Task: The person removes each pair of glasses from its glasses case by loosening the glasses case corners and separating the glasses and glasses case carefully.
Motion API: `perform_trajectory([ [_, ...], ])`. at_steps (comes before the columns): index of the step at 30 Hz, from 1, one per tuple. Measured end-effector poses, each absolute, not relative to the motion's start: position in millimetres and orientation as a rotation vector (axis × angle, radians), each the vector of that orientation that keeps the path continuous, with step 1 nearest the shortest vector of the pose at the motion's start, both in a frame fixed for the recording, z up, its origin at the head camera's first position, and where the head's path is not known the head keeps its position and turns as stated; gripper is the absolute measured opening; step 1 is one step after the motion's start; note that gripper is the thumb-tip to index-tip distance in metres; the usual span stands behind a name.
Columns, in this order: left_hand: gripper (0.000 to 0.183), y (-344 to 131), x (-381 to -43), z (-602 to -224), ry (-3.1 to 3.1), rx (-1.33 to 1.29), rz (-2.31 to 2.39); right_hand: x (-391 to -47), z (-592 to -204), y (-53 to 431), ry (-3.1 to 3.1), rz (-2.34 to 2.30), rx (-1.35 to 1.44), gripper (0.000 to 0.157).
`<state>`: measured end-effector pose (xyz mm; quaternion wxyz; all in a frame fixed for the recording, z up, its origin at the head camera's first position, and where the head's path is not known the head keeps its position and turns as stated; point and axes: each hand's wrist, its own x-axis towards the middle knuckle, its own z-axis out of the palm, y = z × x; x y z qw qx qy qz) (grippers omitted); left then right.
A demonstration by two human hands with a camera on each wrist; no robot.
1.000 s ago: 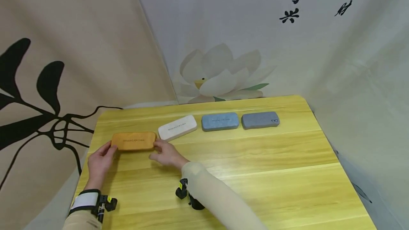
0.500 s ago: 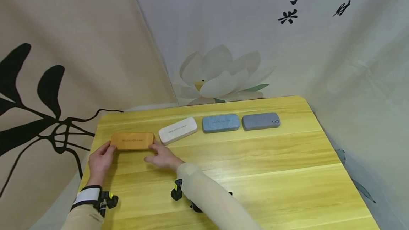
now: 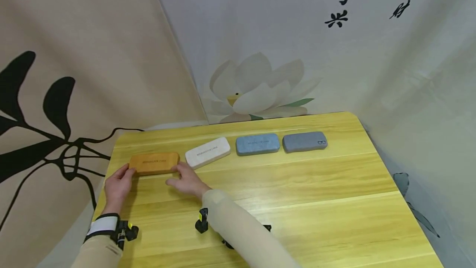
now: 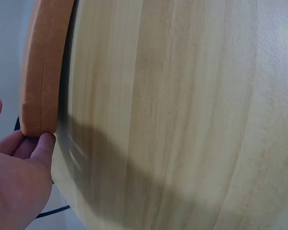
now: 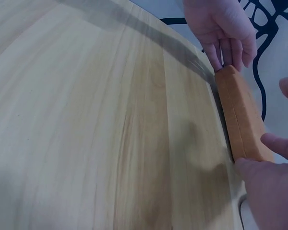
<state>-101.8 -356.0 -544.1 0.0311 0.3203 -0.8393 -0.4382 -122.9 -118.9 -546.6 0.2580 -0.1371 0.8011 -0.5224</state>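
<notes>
An orange glasses case [image 3: 154, 163] with small dark lettering lies at the table's left side. At its left end, my left hand [image 3: 118, 184] touches it with the fingertips. In the left wrist view, the left fingers [image 4: 44, 146] rest against the case's end and the thumb stands apart. My right hand [image 3: 189, 180] is at the opposite end. The right wrist view has one of its fingers [image 5: 278, 145] on the case's edge and another against the end, with the thumb held away. A white glasses case [image 3: 208, 152] lies slanted just beyond the right hand.
Farther right along the back lie a blue glasses case [image 3: 258, 144] and a grey-blue glasses case [image 3: 305, 142] with a spectacles mark. All rest on a yellow wood-grain table [image 3: 316, 202]. Printed curtains [image 3: 260, 32] hang behind its back edge.
The orange case has shifted slightly left, widening its gap to the white case. My right hand has moved left with it; the left hand stays at the other end.
</notes>
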Motion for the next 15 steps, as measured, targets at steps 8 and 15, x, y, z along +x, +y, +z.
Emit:
perform_trajectory([
  [8, 0.056, -354.4, -101.9, -546.6, -2.571, 0.999, -1.339, -125.0, -545.6, -124.5, 2.101, -1.397, -0.359, 0.067],
  [15, 0.058, -350.9, -102.0, -547.6, -2.558, 0.989, -1.336, -129.5, -548.1, -127.0, 2.068, -1.431, -0.360, 0.071],
])
